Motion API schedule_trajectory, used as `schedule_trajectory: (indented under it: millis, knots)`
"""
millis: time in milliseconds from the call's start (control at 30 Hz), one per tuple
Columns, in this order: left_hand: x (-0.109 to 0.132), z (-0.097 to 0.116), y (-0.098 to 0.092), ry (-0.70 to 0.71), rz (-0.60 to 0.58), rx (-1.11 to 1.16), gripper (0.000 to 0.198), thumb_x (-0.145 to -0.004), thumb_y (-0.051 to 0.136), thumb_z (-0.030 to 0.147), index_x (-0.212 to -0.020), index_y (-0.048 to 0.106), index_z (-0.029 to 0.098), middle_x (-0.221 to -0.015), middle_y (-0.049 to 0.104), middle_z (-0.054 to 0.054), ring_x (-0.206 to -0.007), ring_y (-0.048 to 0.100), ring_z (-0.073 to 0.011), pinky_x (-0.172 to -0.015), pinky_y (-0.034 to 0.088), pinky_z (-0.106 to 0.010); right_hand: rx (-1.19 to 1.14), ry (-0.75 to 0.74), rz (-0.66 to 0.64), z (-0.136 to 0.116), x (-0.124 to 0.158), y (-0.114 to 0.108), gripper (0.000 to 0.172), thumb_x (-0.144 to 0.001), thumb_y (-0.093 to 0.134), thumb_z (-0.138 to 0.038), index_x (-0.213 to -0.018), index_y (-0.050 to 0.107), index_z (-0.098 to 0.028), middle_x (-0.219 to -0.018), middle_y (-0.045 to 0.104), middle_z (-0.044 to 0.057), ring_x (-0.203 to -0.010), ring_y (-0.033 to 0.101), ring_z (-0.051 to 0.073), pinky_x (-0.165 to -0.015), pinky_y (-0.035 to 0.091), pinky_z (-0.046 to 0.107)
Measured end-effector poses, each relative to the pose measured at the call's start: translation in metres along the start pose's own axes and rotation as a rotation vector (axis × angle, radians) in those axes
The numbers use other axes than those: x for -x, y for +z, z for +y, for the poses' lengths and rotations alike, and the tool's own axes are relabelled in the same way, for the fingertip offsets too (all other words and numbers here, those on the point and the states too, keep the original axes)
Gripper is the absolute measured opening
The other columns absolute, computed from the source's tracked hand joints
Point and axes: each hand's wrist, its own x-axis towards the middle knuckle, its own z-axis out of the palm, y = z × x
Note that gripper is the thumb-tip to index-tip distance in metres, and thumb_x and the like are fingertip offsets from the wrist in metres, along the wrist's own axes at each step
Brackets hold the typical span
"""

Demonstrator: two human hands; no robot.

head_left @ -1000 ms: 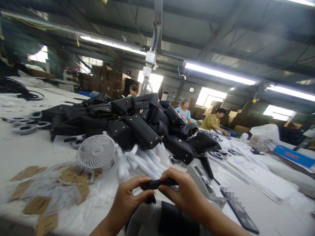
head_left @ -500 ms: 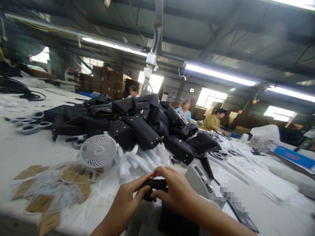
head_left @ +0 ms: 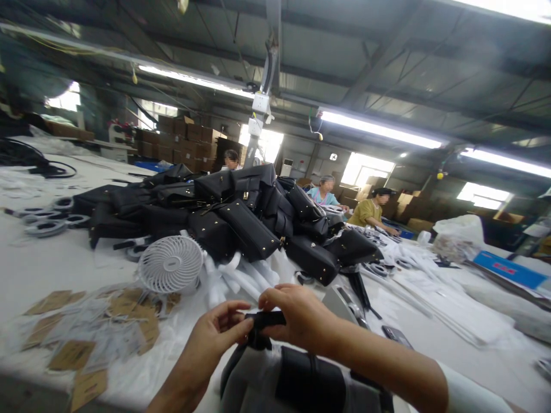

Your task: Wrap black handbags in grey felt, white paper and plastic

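Note:
A black bag (head_left: 310, 380) with pale wrapping about it stands at the table's near edge. Above it, both hands work on a black strap (head_left: 270, 319) that looks like its handle. My left hand (head_left: 217, 331) pinches the strap's left end between thumb and fingers, its other fingers loosely curled. My right hand (head_left: 297, 314) is wrapped round the strap's right part, thumb beneath and fingers over the top. Whether a buckle or a fold lies between the fingertips is too dark to make out.
Beyond my hands a large heap of black bags (head_left: 247, 229) covers the table. A white fan (head_left: 171, 264) and brown tags in clear plastic (head_left: 72, 355) lie left. A phone (head_left: 396, 336) and a grey box-like object (head_left: 340, 304) are right. Several co-workers sit behind.
My left hand has opened its upper fingers and moved slightly left and down. My right forearm has risen, so a pale sleeve and more of the black bag below show.

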Motion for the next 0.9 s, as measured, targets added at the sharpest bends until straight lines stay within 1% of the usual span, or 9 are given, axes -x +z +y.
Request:
schedule_trajectory:
  millis: [67,167,333,400,467,567,667,767,900]
  knots:
    - [0.002,-0.006,-0.009,-0.039,0.055,0.088,0.049,-0.067,0.082,0.044,-0.105,0.068,0.016,-0.075,0.068,0.000,-0.071,0.061,-0.0145,-0.067,0.048,-0.024,-0.036,0.004,-0.011,0.001,0.000,-0.003,0.033,-0.073,0.079,-0.023,-0.103,0.067,-0.022,-0.095,0.074,0.004,-0.085,0.068,0.022,-0.072,0.047,0.027]
    - [0.008,-0.016,-0.032,-0.067,0.156,0.105,0.055,-0.066,0.084,0.047,-0.108,0.066,0.017,-0.080,0.068,0.000,-0.072,0.058,-0.0132,-0.070,0.048,-0.023,-0.058,0.048,-0.039,0.001,0.002,-0.010,0.029,-0.072,0.078,-0.019,-0.099,0.069,-0.021,-0.091,0.074,0.004,-0.079,0.068,0.022,-0.069,0.048,0.027]
    - [0.021,-0.036,-0.083,-0.157,0.303,0.084,0.071,-0.056,0.088,0.051,-0.114,0.065,0.018,-0.092,0.069,-0.003,-0.088,0.061,-0.0176,-0.075,0.051,-0.022,-0.080,0.107,-0.054,0.001,0.005,-0.013,0.028,-0.070,0.077,-0.017,-0.097,0.071,-0.021,-0.084,0.074,0.003,-0.072,0.068,0.021,-0.063,0.047,0.025]
    - [0.026,-0.043,-0.098,-0.209,0.350,0.109,0.074,-0.052,0.090,0.051,-0.115,0.066,0.019,-0.100,0.069,-0.004,-0.095,0.061,-0.0190,-0.077,0.053,-0.021,-0.077,0.138,-0.056,0.002,0.006,-0.011,0.028,-0.070,0.077,-0.019,-0.097,0.071,-0.022,-0.079,0.074,0.003,-0.069,0.068,0.021,-0.062,0.046,0.026]
    - [0.031,-0.053,-0.108,-0.251,0.389,0.148,0.076,-0.048,0.092,0.050,-0.113,0.067,0.020,-0.106,0.068,-0.004,-0.098,0.061,-0.0193,-0.076,0.054,-0.019,-0.078,0.158,-0.055,0.004,0.006,-0.010,0.029,-0.069,0.077,-0.021,-0.097,0.071,-0.022,-0.075,0.073,0.002,-0.067,0.068,0.021,-0.061,0.046,0.026]
    - [0.034,-0.067,-0.117,-0.249,0.428,0.199,0.077,-0.045,0.093,0.050,-0.111,0.068,0.021,-0.112,0.066,-0.004,-0.101,0.060,-0.0185,-0.074,0.054,-0.016,-0.105,0.144,-0.037,0.008,0.006,-0.009,0.028,-0.069,0.078,-0.019,-0.096,0.071,-0.022,-0.074,0.073,0.001,-0.067,0.069,0.021,-0.062,0.047,0.027]
    - [0.035,-0.075,-0.121,-0.244,0.476,0.229,0.077,-0.040,0.095,0.049,-0.107,0.069,0.022,-0.112,0.065,-0.003,-0.100,0.059,-0.0181,-0.073,0.054,-0.015,-0.190,0.110,-0.005,0.011,0.007,-0.009,0.026,-0.070,0.075,-0.015,-0.095,0.069,-0.021,-0.084,0.075,0.003,-0.077,0.071,0.021,-0.070,0.050,0.027]
    - [0.036,-0.072,-0.121,-0.247,0.506,0.221,0.075,-0.035,0.096,0.048,-0.101,0.071,0.020,-0.112,0.066,-0.004,-0.103,0.059,-0.0194,-0.073,0.054,-0.015,-0.254,0.094,0.018,0.011,0.007,-0.010,0.030,-0.070,0.074,-0.013,-0.098,0.065,-0.022,-0.093,0.076,0.003,-0.084,0.072,0.020,-0.077,0.050,0.027]
    - [0.033,-0.067,-0.122,-0.273,0.518,0.157,0.078,-0.029,0.095,0.052,-0.096,0.072,0.019,-0.111,0.069,-0.006,-0.112,0.059,-0.0251,-0.071,0.055,-0.016,-0.303,0.094,0.023,0.007,0.009,-0.010,0.038,-0.071,0.071,-0.012,-0.105,0.058,-0.022,-0.087,0.074,0.000,-0.075,0.068,0.016,-0.073,0.049,0.025]
